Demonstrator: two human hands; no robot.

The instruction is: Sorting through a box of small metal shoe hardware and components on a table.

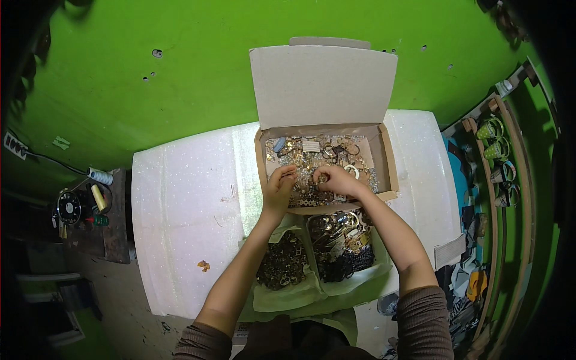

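Observation:
A cardboard box (389,157) with its lid raised holds a spread of small metal and shiny trinkets, like jewellery or trim pieces. Over its left part is my left hand (279,187), fingers curled together; whatever they hold is too small to name. My right hand (337,181) pinches among the pieces in the middle, its fingertips on something I cannot make out. Beside that hand lies a white ring (351,170). A pale ribbed rectangular piece (311,146) and a small blue item (279,144) rest farther back in the box.
Nearer me, two lined containers hold dark trinkets (282,261) and mixed gold, white and black pieces (342,240). A glittery white table (180,198) carries everything. Shoes sit on a rack (495,147) at right; a thread spool (99,176) is on the left side table.

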